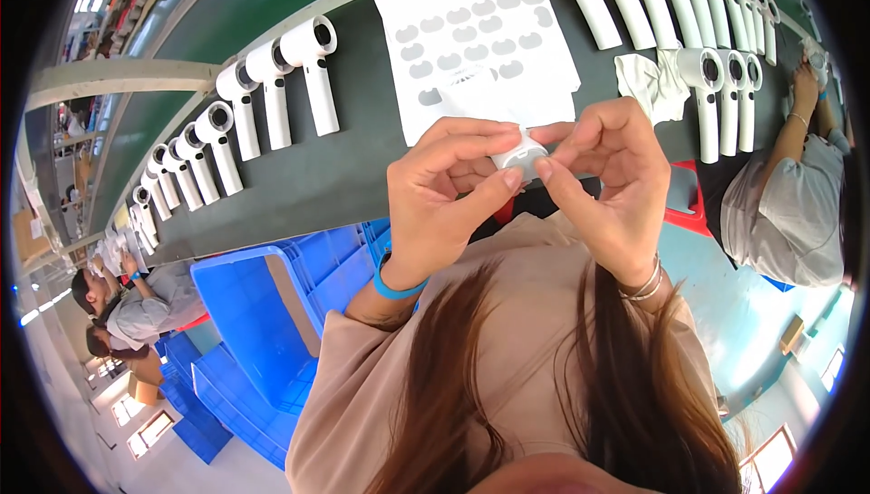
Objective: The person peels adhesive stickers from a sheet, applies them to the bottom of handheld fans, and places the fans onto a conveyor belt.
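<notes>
Close in front of the wearer, over the near edge of the dark worktable [335,184], a small white piece [507,158] sits up between two bare hands. The left hand [453,188] is nearly closed, thumb and forefinger pinching its left side. The right hand [613,188] is drawn in too, thumb tip on its right edge, the other fingers curled behind; I can't tell whether those bear on it. Gripping from both sides probably keeps it steady and leaves the grey face [520,164] open to view.

That face looks up and back toward the wearer. Its visible breadth runs left to right; any length going away is hidden by fingers, so I can't settle the long axis.

Just beyond lies a white sheet [548,77] dotted with grey patches [464,34], presumably put there for easy reach. White handheld fans stand in a left row [275,104] and a far right row [594,14], likely spaced to leave the middle for working. A crumpled white cloth [639,84] lies right of the sheet.
</notes>
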Demonstrator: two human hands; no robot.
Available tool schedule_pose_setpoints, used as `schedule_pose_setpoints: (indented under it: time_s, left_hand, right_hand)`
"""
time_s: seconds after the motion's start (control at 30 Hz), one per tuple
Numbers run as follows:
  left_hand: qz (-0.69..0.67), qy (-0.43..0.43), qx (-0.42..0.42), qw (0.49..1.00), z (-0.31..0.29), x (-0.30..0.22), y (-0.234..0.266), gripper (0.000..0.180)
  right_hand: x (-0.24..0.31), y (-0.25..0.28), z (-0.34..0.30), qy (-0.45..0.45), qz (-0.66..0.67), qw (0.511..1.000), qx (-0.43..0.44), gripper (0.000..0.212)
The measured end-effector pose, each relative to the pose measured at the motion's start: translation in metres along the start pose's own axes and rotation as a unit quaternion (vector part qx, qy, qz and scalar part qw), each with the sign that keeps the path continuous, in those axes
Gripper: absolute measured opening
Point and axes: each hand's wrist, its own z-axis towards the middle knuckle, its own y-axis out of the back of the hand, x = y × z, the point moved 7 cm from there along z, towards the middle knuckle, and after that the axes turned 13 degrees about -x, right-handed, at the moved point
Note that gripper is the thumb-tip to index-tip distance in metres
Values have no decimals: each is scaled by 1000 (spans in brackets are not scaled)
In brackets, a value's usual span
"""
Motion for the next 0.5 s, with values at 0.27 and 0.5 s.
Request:
schedule_pose_setpoints:
  time_s: [0.27,0.5]
  left_hand:
    - [8,10,-2,1000,-2,0,6,26]
    - [-2,23,-14,1000,4,-8,28,22]
  right_hand:
    - [5,-9,4,93,-143,984,54,22]
    - [-35,-25,14,24,-132,975,177,43]
